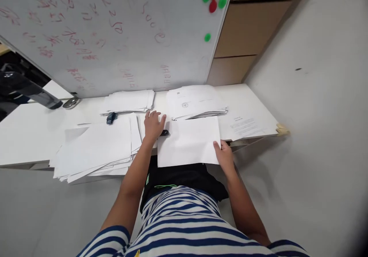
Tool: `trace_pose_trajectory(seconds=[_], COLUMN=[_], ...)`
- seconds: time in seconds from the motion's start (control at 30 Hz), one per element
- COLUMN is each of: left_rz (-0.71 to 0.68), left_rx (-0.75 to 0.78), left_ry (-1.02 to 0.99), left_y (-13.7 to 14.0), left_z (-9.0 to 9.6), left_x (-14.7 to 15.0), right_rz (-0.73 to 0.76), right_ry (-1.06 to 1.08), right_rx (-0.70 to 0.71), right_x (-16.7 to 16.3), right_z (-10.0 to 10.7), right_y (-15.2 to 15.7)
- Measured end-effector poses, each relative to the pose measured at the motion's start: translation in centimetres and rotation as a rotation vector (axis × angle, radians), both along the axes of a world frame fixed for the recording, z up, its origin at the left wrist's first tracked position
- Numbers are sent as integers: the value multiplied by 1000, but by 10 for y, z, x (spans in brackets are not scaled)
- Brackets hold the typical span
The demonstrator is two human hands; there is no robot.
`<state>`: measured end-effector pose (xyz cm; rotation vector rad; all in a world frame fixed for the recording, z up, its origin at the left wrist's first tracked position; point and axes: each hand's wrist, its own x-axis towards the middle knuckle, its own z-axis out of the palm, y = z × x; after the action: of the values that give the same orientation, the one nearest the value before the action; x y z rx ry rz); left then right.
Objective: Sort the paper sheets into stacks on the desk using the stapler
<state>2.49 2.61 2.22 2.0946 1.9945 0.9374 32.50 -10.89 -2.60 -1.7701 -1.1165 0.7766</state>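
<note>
A blank white sheet of paper [188,142] reaches over the table's front edge, its right edge pinched between the thumb and fingers of my right hand [225,156]. My left hand [153,126] is beside the sheet's upper left corner, fingers spread and holding nothing visible. Close by its thumb is a small black rounded object [164,133], partly hidden, whose kind I cannot make out. Behind the sheet lies a stack of printed papers [198,98]. A large fanned pile of papers [94,146] spreads left of my left forearm.
Another paper stack [126,100] lies by the whiteboard [115,58], near a dark blue object [111,118]. A computer mouse [71,103] and a dark bottle [37,92] are at left. One printed sheet [245,126] lies at right on the white table [255,103].
</note>
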Motion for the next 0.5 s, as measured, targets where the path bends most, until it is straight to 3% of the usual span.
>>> trace_pose_trajectory(seconds=[0.1, 0.17, 0.33, 0.5], left_rz=[51, 49, -262, -181], left_rx=[242, 275, -123, -152], left_ry=[-179, -208, 2, 106], left_y=[-14, -28, -60, -65], left_z=[7, 10, -2, -20], left_x=[-6, -13, -37, -42], right_rz=[39, 61, 42, -42], right_ry=[-80, -115, -56, -17], right_rx=[-2, 14, 72, 194], right_x=[5, 10, 26, 62], right_z=[7, 14, 36, 54], right_y=[-2, 0, 12, 12])
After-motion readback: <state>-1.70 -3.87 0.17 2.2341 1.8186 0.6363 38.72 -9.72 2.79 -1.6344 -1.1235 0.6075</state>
